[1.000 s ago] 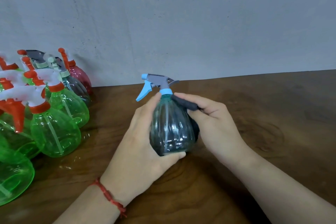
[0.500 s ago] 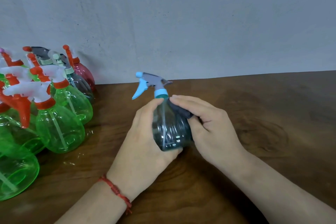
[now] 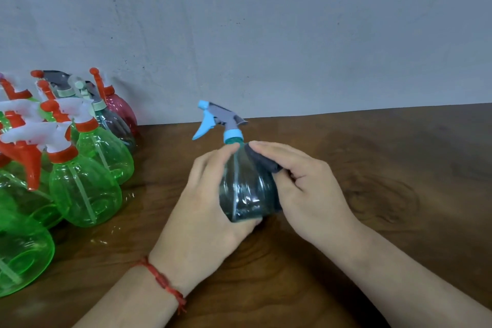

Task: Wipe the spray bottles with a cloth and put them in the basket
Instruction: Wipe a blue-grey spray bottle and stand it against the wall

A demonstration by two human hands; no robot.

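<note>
A clear teal spray bottle [image 3: 246,189] with a grey head and light blue trigger stands on the wooden table [image 3: 386,168] at the centre. My left hand [image 3: 205,208] grips its body from the left. My right hand [image 3: 306,186] holds a dark grey cloth [image 3: 262,160] against the bottle's right shoulder, fingers curled over the cloth. Most of the cloth is hidden behind the bottle and under my fingers. No basket is in view.
Several spray bottles crowd the table's left side: green ones [image 3: 85,189] with red and white heads, a dark clear one [image 3: 117,128] and a pink one [image 3: 122,109] against the grey wall [image 3: 266,21].
My right hand with the cloth has shifted down and round the bottle's right side, then back up to its shoulder. The bottle has tilted slightly. My left hand keeps its grip.
</note>
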